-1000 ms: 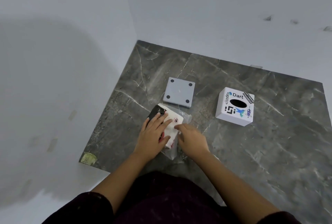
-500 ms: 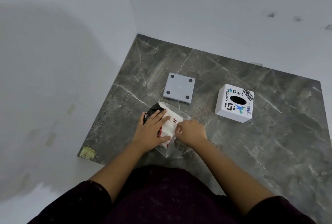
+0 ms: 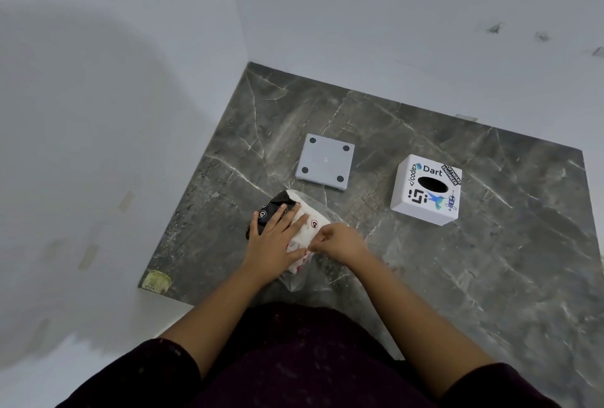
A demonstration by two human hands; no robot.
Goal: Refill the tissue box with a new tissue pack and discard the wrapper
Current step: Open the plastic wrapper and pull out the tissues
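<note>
A tissue pack (image 3: 310,223) in a clear plastic wrapper with black, white and red print lies on the dark marble table (image 3: 457,270) near its front left. My left hand (image 3: 276,237) rests flat on top of the pack, fingers spread. My right hand (image 3: 340,241) pinches the wrapper at the pack's right edge with thumb and forefinger. The white tissue box (image 3: 426,190), covered with stickers, stands to the right with its oval slot facing up. Its grey base plate (image 3: 326,161) with round black feet lies apart, behind the pack.
White walls meet in a corner behind the table's far left. The table's left edge runs close to the pack, with a yellowish sticker (image 3: 156,280) at the front left corner. My dark sleeves and lap fill the bottom of the view.
My right hand has shifted from lying beside the pack to pinching the wrapper at its right edge. My left hand stays pressed on the pack. Box and base plate have not moved.
</note>
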